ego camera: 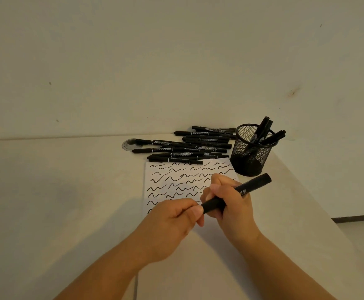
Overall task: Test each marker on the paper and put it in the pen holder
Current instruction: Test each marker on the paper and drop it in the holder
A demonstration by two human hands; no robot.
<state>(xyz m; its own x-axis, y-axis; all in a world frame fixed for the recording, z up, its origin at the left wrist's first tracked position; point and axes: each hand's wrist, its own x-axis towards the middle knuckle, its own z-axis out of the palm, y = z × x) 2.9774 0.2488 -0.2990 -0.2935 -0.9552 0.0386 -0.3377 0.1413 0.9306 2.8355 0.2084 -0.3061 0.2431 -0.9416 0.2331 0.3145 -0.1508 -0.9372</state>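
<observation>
Pale wall (133, 61) rises behind the cream table (47, 191) where I work. I hold one black marker (252, 186) over the paper (176, 176), its long axis running from seven o'clock to two o'clock, the capped far end aimed toward the pen holder (249, 156). My right hand (231, 204) wraps its fingers round the barrel; my left hand (172, 217) pinches the near end between thumb and fingers, and whether a cap sits there I cannot tell. One sheet lies under my hands, filled with rows of black squiggles. At twelve o'clock of it a heap of markers (189, 147) lies mostly nine to three; too overlapped for an exact count, more than ten. One mesh holder stands at two o'clock, about four markers (265, 133) leaning inside toward one o'clock.
</observation>
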